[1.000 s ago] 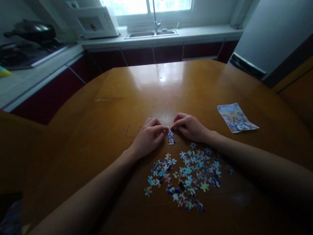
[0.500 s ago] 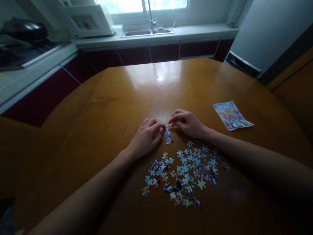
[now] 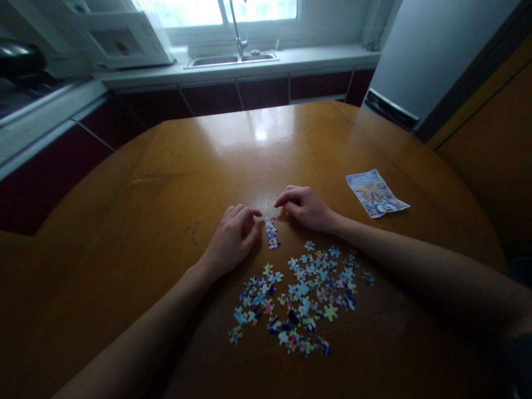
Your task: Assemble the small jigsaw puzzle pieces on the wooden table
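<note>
A short strip of joined jigsaw pieces (image 3: 271, 233) lies on the wooden table between my hands. Just left of it rests my left hand (image 3: 233, 239), thumb and index finger apart, with nothing seen in its grasp. My right hand (image 3: 306, 208) is beyond the strip's upper right end, fingers bent and the index fingertip apart from the thumb; no piece shows in it. Nearer to me, a scattered heap of loose jigsaw pieces (image 3: 303, 289) spreads below both hands, mostly blue and white with some darker ones.
A creased printed picture sheet (image 3: 377, 194) lies on the table (image 3: 199, 160) to the right. Past the table's far edge run a counter with a sink (image 3: 214, 60) and a white microwave (image 3: 120, 41). A fridge (image 3: 436, 55) stands at the back right.
My left hand has drawn back left from the strip, its thumb and index finger spreading. The right fingers have lifted away from the strip's top end. The whole view has shifted slightly.
</note>
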The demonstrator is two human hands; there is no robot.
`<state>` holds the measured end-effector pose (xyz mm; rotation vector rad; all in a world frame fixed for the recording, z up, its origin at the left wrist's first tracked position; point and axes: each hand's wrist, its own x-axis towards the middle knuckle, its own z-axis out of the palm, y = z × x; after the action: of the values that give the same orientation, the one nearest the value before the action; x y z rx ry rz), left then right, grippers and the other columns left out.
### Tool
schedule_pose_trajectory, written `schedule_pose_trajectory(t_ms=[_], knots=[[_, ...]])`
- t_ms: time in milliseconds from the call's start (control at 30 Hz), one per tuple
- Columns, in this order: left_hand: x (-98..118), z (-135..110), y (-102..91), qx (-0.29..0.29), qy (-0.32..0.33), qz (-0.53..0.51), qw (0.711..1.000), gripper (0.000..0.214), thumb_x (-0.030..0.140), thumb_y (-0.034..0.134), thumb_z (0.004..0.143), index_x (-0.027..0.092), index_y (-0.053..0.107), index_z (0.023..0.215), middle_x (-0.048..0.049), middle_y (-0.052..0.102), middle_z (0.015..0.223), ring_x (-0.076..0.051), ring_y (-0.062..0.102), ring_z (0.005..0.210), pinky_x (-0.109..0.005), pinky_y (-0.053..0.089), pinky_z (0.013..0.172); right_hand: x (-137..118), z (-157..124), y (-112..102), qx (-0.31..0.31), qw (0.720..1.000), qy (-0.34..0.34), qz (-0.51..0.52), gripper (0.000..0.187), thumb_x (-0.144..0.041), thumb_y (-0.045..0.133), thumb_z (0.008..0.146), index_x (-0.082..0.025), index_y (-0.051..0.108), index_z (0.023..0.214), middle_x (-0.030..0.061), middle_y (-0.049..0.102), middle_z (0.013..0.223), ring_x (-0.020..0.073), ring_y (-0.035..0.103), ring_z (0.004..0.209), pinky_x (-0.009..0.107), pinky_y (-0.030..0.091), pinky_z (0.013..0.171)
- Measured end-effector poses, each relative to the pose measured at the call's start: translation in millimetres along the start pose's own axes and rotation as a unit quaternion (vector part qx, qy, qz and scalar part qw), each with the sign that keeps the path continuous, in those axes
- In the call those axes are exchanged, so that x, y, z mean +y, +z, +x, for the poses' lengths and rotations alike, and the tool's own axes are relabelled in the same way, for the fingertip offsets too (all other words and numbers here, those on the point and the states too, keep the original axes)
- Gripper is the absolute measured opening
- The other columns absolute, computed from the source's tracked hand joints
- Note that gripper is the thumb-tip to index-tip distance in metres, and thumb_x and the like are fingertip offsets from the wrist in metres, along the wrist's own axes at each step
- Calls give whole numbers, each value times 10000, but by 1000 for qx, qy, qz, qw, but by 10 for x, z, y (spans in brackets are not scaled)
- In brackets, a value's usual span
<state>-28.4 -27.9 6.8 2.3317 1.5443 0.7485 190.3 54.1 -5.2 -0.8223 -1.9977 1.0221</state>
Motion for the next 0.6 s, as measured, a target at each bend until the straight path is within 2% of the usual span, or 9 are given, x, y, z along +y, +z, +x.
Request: schedule_pose_trajectory(t_ms=[300, 600], knots=[[17, -8, -1, -37, 10, 18, 999, 338, 344, 606, 935, 211, 611, 1246, -62, 607, 1033, -242, 502, 1025, -396, 446, 918, 35, -2, 8, 2, 1000, -23, -15, 250, -69, 499, 766, -156, 730, 807, 51, 652, 829, 147, 577, 754, 288, 457, 692], [12, -5, 7, -41, 21, 35, 998, 289, 335, 589, 943, 233, 618, 1212, -57, 592, 1015, -242, 505, 1016, -394, 447, 916, 32, -1, 7, -1, 1000, -23, -13, 249, -72, 495, 769, -171, 722, 800, 42, 654, 839, 144, 584, 771, 285, 456, 710]])
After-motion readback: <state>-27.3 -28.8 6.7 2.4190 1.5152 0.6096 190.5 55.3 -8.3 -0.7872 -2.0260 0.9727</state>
